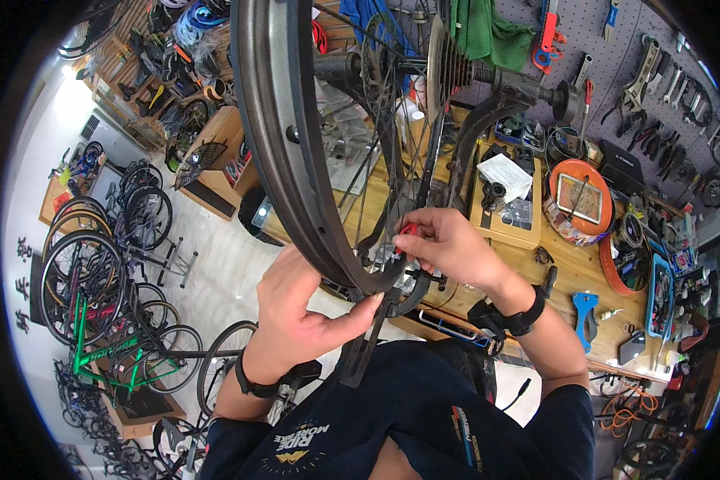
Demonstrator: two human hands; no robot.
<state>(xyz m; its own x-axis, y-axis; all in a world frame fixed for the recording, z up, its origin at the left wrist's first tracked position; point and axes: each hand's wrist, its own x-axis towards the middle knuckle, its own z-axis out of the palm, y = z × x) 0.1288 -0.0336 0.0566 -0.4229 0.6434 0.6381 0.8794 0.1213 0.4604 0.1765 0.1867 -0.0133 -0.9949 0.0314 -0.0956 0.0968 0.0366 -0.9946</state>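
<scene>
A bare black bicycle wheel rim [274,152] stands upright in front of me, held by its axle in a dark truing stand [476,136]. Cogs of a cassette [456,68] show at its hub. My left hand [292,308] is closed around the near lower part of the rim, its thumb stretched along the edge and its other fingers hidden behind. Pinched between thumb and fingers of my right hand [460,246] is a small red spoke wrench [409,230], at the spokes just inside the rim. Whether it sits on a nipple is too small to tell.
The wooden bench [528,276] carries an orange round tray [588,192], a cardboard box lid [492,224] with small parts, and a blue tool [584,316]. Hand tools hang on the pegboard [600,72]. Several bicycles [120,336] stand on the left.
</scene>
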